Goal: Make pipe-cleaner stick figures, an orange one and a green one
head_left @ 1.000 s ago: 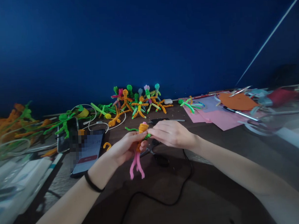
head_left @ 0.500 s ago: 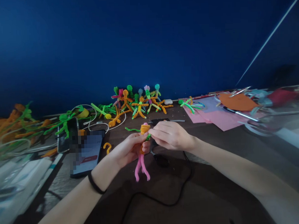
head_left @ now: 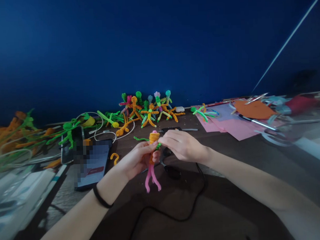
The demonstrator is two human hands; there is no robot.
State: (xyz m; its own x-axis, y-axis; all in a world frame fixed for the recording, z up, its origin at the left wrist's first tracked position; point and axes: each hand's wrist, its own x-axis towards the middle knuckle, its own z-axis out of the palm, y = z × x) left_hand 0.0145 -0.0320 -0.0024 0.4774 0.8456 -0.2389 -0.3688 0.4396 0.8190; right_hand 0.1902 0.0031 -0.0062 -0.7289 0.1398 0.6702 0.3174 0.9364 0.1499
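Above the dark table, my left hand is closed around a small pipe-cleaner figure. The figure is upright, with a pink-topped orange head, an orange body and two pink legs hanging below the fingers. A green pipe cleaner shows at its side, just under the head. My right hand pinches this green piece between thumb and fingers, and the fingers hide its end. Another green pipe-cleaner strand sticks out to the left, behind my left hand.
Finished pipe-cleaner figures cluster by the blue wall. A phone and a curled orange pipe cleaner lie on the left. Beneath my hands are black-handled scissors and a black cable. Pink paper lies to the right.
Both hands keep their grip. The figure has risen slightly, and my right hand has tilted a little around the green pipe cleaner. Everything on the table stays put.
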